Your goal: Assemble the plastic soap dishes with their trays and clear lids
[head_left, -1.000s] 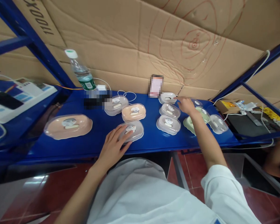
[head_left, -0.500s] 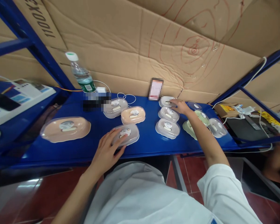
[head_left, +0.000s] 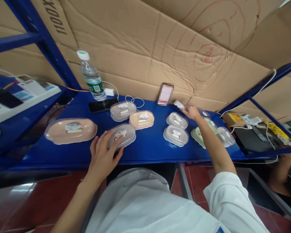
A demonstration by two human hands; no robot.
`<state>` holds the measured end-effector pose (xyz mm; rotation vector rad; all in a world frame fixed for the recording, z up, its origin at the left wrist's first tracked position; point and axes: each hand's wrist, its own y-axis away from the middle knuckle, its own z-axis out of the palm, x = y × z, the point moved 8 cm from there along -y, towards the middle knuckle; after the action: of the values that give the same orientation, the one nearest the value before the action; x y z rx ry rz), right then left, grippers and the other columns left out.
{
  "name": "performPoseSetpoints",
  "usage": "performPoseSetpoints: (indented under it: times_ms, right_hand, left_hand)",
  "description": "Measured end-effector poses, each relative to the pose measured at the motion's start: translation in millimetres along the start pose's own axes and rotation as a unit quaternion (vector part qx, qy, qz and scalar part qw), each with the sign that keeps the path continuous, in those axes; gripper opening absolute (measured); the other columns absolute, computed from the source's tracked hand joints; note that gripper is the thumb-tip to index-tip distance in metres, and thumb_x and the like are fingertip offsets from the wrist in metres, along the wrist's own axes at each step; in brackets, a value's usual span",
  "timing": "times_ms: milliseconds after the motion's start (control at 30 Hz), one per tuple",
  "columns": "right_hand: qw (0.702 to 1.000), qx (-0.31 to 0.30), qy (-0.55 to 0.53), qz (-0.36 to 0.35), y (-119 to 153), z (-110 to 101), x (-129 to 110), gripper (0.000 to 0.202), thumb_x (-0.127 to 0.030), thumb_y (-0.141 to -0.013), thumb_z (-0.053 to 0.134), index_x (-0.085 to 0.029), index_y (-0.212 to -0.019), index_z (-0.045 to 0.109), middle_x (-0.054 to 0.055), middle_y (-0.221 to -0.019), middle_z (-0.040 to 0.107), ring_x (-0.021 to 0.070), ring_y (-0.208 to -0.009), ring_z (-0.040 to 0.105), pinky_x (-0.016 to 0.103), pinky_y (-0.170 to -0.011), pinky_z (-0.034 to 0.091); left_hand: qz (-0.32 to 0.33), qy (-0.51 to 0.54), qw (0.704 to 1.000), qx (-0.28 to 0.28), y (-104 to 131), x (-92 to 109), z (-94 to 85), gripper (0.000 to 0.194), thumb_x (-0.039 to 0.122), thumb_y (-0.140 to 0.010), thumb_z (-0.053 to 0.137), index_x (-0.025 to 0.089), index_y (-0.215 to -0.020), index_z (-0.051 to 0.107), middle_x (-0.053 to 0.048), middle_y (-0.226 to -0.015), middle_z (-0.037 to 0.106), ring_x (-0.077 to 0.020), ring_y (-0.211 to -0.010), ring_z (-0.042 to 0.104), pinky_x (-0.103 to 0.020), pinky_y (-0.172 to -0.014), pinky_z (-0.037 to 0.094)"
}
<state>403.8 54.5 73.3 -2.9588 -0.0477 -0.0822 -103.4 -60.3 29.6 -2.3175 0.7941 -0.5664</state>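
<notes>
My left hand (head_left: pixel 104 154) rests with spread fingers on the lid and edge of a grey oval container (head_left: pixel 126 136) near the front edge of the blue table (head_left: pixel 150 150). At the back right, my right hand (head_left: pixel 192 112) has its fingers closed on a pale container (head_left: pixel 179 105), which is tilted up and partly hidden. Two grey containers (head_left: pixel 176 135) stand just in front of it. A peach container (head_left: pixel 142 119) and another grey one (head_left: pixel 123 110) sit behind my left hand. The large peach container (head_left: pixel 71 130) lies farther left.
A water bottle (head_left: pixel 93 81) stands at the back left beside a black phone (head_left: pixel 103 105). Another phone (head_left: pixel 165 94) leans on the cardboard (head_left: pixel 126 42). Green (head_left: pixel 199 136) and grey containers (head_left: pixel 226 136) lie by my right forearm. Another person's arm (head_left: pixel 281 171) shows at far right.
The pale container under my right hand has gone from lying flat to tilted up. My left hand and its grey container have shifted left. The camera view has turned slightly.
</notes>
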Motion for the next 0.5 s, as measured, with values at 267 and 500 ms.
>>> performPoseSetpoints:
  times_ms: [267,500]
  right_hand:
    - [0.963,0.161,-0.131,-0.172,122.9,-68.4,-161.5,0.044,-0.054,-0.106,0.065,-0.030,-0.142,0.071,0.010,-0.117,0.076,0.0321,-0.110,0.067,0.049,-0.102,0.051]
    - [0.914,0.162,-0.323,-0.187,205.8,-17.9,-262.1,0.041,-0.053,-0.106,0.067,-0.034,-0.142,0.073,0.005,-0.096,0.073,0.0251,-0.089,0.068,0.044,-0.083,0.057]
  left_hand:
    - [-0.085,0.412,0.907,-0.011,-3.7,67.9,5.4,0.097,0.042,-0.099,0.076,0.038,-0.171,0.011,-0.019,-0.173,0.037,-0.0323,-0.146,0.059,-0.051,-0.108,0.062]
    - [-0.173,0.427,0.878,-0.130,7.8,61.6,56.0,0.098,0.051,-0.091,0.083,0.031,-0.168,0.026,-0.017,-0.168,0.046,-0.0360,-0.154,0.051,-0.056,-0.124,0.049]
